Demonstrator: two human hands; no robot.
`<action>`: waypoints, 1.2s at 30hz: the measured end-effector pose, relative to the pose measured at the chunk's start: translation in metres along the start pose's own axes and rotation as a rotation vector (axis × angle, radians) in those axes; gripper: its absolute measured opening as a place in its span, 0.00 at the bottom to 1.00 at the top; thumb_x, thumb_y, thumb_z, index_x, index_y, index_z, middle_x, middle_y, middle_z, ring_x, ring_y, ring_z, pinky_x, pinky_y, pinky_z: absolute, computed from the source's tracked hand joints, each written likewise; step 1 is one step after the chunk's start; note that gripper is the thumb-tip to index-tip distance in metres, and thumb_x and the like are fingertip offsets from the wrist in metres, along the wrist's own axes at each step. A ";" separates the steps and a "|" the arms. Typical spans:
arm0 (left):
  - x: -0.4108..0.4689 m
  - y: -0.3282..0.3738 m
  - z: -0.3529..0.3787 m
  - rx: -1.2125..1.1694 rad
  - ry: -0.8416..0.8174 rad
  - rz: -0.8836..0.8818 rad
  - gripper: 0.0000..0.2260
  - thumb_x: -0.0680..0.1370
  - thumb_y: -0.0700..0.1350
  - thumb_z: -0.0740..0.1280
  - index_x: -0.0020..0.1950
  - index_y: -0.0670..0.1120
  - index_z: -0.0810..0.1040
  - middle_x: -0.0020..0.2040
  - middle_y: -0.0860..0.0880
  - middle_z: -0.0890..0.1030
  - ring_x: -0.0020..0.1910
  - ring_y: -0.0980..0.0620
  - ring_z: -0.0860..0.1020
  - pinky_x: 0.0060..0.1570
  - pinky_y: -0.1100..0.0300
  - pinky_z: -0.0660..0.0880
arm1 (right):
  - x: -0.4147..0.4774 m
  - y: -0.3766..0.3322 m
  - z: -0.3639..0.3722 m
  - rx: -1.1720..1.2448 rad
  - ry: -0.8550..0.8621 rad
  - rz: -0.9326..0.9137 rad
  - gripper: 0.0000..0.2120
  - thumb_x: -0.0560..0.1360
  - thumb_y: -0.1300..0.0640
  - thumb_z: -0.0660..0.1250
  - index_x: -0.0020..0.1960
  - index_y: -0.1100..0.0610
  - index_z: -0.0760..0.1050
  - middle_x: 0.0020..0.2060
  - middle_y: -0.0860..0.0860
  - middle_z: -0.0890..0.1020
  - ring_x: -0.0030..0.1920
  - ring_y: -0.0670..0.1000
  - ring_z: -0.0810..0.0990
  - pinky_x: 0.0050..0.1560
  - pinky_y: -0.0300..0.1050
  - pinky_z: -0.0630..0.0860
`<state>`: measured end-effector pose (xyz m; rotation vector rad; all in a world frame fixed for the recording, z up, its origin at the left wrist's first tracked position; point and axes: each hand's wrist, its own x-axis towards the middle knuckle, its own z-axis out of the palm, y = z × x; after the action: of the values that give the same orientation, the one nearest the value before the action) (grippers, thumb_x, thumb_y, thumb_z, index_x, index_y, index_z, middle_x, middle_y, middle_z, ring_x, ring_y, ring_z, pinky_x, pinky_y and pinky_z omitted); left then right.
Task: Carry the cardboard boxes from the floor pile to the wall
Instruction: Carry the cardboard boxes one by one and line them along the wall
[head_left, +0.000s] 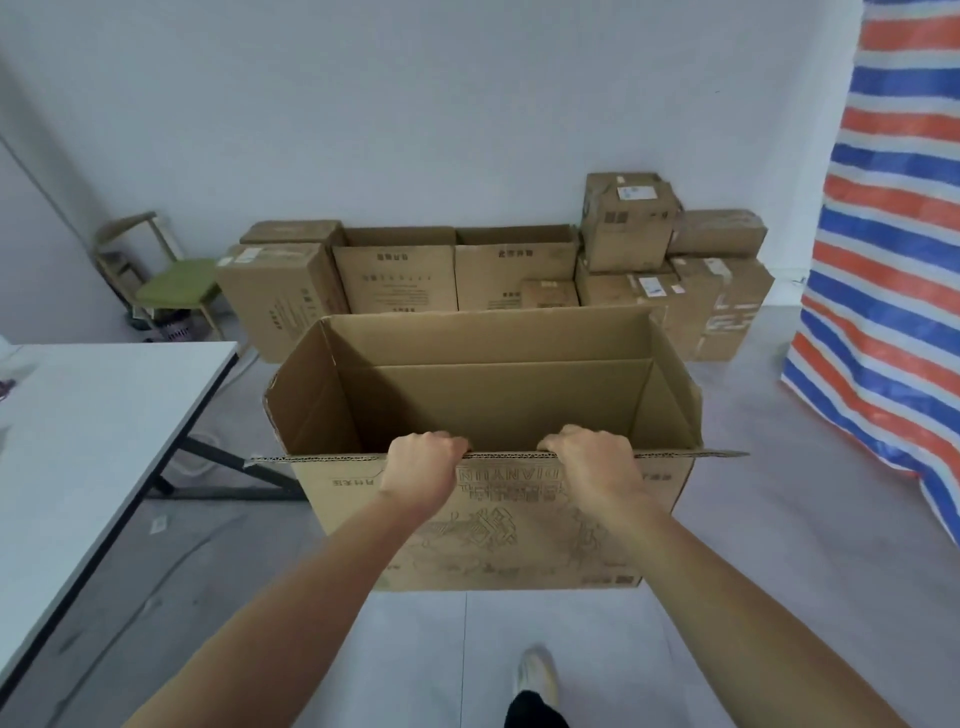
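the left hand (423, 470) and right hand (592, 467) are set apart, each with its fingers curled over the near top rim of a large open-topped brown cardboard box (498, 540), held out before the body over the grey floor (779, 519), short of the stacked cardboard boxes (514, 270) along the white wall (415, 130). nothing shows inside it, so it is likely light; the thin rim could bend, and a grip on the sides would be steadier

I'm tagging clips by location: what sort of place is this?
Probably a bare storage room: cardboard boxes stacked against a plain wall, a striped tarp on the right, a white table on the left.
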<state>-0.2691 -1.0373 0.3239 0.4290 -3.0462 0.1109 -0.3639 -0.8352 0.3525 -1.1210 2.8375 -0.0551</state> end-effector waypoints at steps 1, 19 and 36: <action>0.027 -0.007 0.004 0.005 -0.009 -0.006 0.14 0.77 0.39 0.63 0.57 0.54 0.80 0.46 0.53 0.83 0.42 0.48 0.81 0.37 0.58 0.75 | 0.028 0.006 0.000 0.003 -0.008 -0.007 0.31 0.74 0.71 0.65 0.69 0.44 0.75 0.55 0.48 0.80 0.51 0.55 0.83 0.48 0.48 0.76; 0.454 -0.275 0.073 -0.048 -0.105 -0.053 0.15 0.79 0.40 0.61 0.62 0.54 0.78 0.52 0.51 0.82 0.49 0.45 0.81 0.42 0.57 0.74 | 0.549 -0.041 -0.026 -0.056 -0.082 -0.070 0.29 0.73 0.70 0.66 0.69 0.48 0.75 0.56 0.51 0.79 0.53 0.58 0.82 0.50 0.51 0.79; 0.804 -0.419 0.188 -0.065 -0.356 0.075 0.19 0.80 0.37 0.60 0.69 0.51 0.74 0.56 0.50 0.80 0.53 0.48 0.80 0.48 0.54 0.79 | 0.926 -0.010 0.056 0.054 -0.153 0.010 0.21 0.79 0.63 0.64 0.70 0.46 0.74 0.54 0.48 0.78 0.48 0.52 0.82 0.44 0.46 0.78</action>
<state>-0.9335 -1.6738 0.2211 0.3651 -3.4037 -0.0701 -1.0251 -1.4755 0.2324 -1.0519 2.6900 -0.0431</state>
